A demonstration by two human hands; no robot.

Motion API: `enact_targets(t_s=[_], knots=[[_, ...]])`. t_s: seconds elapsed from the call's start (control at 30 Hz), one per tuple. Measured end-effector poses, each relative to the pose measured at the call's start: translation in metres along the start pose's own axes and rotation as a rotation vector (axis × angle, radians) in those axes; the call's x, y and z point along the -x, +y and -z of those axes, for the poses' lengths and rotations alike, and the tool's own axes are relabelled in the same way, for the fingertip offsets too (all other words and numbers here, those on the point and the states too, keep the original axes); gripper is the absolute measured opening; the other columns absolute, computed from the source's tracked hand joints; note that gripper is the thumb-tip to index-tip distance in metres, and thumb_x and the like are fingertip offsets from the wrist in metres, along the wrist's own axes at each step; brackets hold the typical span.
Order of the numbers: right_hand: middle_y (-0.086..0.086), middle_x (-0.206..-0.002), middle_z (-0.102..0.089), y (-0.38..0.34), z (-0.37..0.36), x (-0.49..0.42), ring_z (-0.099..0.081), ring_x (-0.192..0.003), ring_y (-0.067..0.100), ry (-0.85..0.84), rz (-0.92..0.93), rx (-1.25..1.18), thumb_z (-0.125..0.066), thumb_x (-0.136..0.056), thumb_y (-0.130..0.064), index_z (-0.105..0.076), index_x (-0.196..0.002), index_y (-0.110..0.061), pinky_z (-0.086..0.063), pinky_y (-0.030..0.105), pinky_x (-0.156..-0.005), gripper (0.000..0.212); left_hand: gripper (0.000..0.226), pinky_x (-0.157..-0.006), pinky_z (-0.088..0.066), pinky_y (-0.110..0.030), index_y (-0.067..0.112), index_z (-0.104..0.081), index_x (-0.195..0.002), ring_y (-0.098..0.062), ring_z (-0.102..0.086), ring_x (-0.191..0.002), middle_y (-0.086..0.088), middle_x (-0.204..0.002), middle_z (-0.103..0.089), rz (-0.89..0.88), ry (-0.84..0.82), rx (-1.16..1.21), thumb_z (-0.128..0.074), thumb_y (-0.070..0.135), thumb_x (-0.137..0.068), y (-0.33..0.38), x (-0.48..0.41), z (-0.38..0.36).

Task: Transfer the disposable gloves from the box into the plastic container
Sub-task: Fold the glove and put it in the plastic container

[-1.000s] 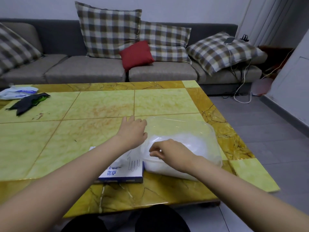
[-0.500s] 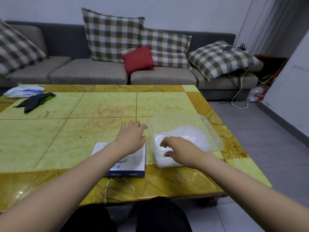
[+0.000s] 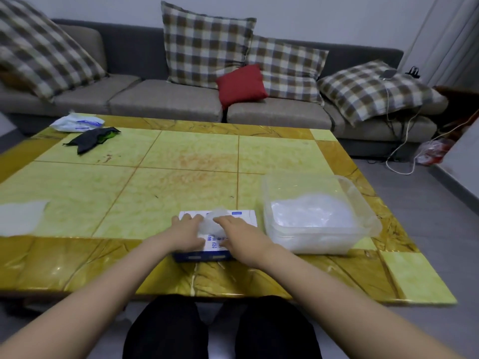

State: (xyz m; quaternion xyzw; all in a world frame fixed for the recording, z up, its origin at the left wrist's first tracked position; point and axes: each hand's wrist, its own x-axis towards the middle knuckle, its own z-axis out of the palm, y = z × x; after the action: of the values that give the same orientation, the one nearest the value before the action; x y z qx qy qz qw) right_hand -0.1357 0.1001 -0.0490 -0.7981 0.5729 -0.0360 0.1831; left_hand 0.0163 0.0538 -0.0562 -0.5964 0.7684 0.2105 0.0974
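Home living room: grey sofa (image 3: 181, 99), plaid cushions (image 3: 204, 45), tiled coffee table (image 3: 181, 164).

Dim, soft focus, wide-angle bend at edges.

The flat white-and-blue box (image 3: 245, 216) lies under our left hand (image 3: 187, 233) and right hand (image 3: 239, 237), a filmy glove tuft (image 3: 212, 224) rising between them; just right of them the clear plastic container (image 3: 364, 203) holds heaped gloves (image 3: 311, 215)

We see the box (image 3: 213, 242) near the table's (image 3: 181, 161) front edge, with the left hand (image 3: 188, 233) resting flat on it. The right hand (image 3: 239, 235) touches a tuft of clear gloves (image 3: 215, 224) rising from the box; we cannot tell whether it pinches them. Just beside the box, toward the right edge, stands the plastic container (image 3: 363, 203), with more inside.
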Motion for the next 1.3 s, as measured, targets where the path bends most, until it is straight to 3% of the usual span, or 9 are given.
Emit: enact_targets(t_s=[0.13, 0.23, 0.33, 0.4, 0.5, 0.73, 0.9, 1.07, 1.3], knots=[[0.013, -0.127, -0.054, 0.005, -0.003, -0.012, -0.048, -0.117, 0.031, 0.104, -0.103, 0.034, -0.045, -0.099, -0.025, -0.02, -0.147, -0.014, -0.039, 0.036, -0.081, 0.056, 0.055, -0.105, -0.03, -0.037, 0.021, -0.031, -0.142, -0.03, -0.032, -0.132, -0.008, -0.141, -0.039, -0.053, 0.074, 0.022, -0.049, 0.041, -0.094, 0.007, 0.001, -0.005], [0.013, -0.118, -0.057, 0.007, -0.001, -0.017, -0.053, -0.106, 0.03, 0.171, -0.13, 0.077, -0.047, -0.098, -0.024, -0.013, -0.15, -0.018, -0.035, 0.033, -0.069, 0.063, 0.052, -0.1, -0.039, -0.043, 0.024, -0.038, -0.136, -0.027, -0.034, -0.129, -0.006, -0.137, -0.039, -0.061, 0.142, 0.033, -0.054, 0.042, -0.091, 0.007, -0.001, -0.01], [0.01, -0.118, -0.057, 0.007, -0.003, -0.022, -0.052, -0.108, 0.028, 0.152, -0.126, 0.181, -0.046, -0.099, -0.025, -0.03, -0.143, -0.019, -0.036, 0.032, -0.071, 0.048, 0.055, -0.097, -0.042, -0.042, 0.02, -0.039, -0.132, -0.026, -0.036, -0.125, -0.006, -0.132, -0.039, -0.119, 0.141, 0.049, -0.062, 0.038, -0.085, 0.008, -0.002, -0.016], [0.01, -0.116, -0.058, 0.007, 0.001, -0.025, -0.055, -0.107, 0.029, 0.142, -0.147, 0.212, -0.045, -0.099, -0.022, -0.05, -0.126, -0.013, -0.037, 0.033, -0.073, 0.028, 0.057, -0.092, -0.044, -0.041, 0.019, -0.039, -0.129, -0.025, -0.037, -0.122, -0.004, -0.13, -0.04, -0.129, 0.146, 0.036, -0.064, 0.038, -0.081, 0.008, -0.002, -0.017], [0.011, -0.116, -0.061, 0.007, 0.009, -0.025, -0.058, -0.105, 0.03, 0.159, -0.177, 0.166, -0.045, -0.098, -0.014, -0.06, -0.114, -0.01, -0.041, 0.032, -0.075, 0.022, 0.062, -0.089, -0.044, -0.039, 0.019, -0.037, -0.131, -0.025, -0.036, -0.122, -0.002, -0.131, -0.04, -0.118, 0.157, 0.022, -0.065, 0.04, -0.08, 0.007, -0.004, -0.018], [0.013, -0.108, -0.067, 0.01, 0.031, -0.015, -0.062, -0.097, 0.031, 0.306, -0.223, 0.074, -0.044, -0.098, -0.014, -0.067, -0.106, -0.007, -0.046, 0.033, -0.074, 0.025, 0.07, -0.095, -0.044, -0.04, 0.025, -0.032, -0.14, -0.025, -0.028, -0.132, -0.001, -0.141, -0.032, -0.096, 0.124, -0.025, -0.065, 0.044, -0.081, 0.009, -0.01, -0.016], [0.018, -0.1, -0.066, 0.009, 0.058, -0.006, -0.059, -0.092, 0.036, 0.442, -0.256, 0.045, -0.042, -0.1, -0.018, -0.063, -0.098, -0.002, -0.032, 0.03, -0.063, 0.027, 0.068, -0.093, -0.044, -0.04, 0.023, -0.034, -0.138, -0.026, -0.027, -0.132, -0.001, -0.139, -0.032, -0.078, 0.107, -0.051, -0.064, 0.044, -0.081, 0.011, -0.01, -0.016], [0.018, -0.103, -0.065, 0.018, 0.087, 0.001, -0.058, -0.095, 0.039, 0.569, -0.309, 0.021, -0.04, -0.1, -0.02, -0.059, -0.099, -0.002, -0.033, 0.033, -0.065, 0.026, 0.065, -0.095, -0.044, -0.038, 0.028, -0.037, -0.136, -0.024, -0.029, -0.131, 0.001, -0.138, -0.033, -0.075, 0.084, -0.025, -0.066, 0.042, -0.08, 0.012, -0.01, -0.014], [0.01, -0.105, -0.051, 0.028, 0.111, 0.017, -0.053, -0.091, 0.031, 0.729, -0.316, 0.04, -0.036, -0.102, -0.026, -0.055, -0.098, -0.004, -0.032, 0.032, -0.066, 0.029, 0.068, -0.096, -0.038, -0.037, 0.024, -0.034, -0.139, -0.026, -0.038, -0.127, -0.005, -0.139, -0.035, -0.061, 0.061, -0.062, -0.066, 0.04, -0.082, 0.021, -0.009, -0.001]])
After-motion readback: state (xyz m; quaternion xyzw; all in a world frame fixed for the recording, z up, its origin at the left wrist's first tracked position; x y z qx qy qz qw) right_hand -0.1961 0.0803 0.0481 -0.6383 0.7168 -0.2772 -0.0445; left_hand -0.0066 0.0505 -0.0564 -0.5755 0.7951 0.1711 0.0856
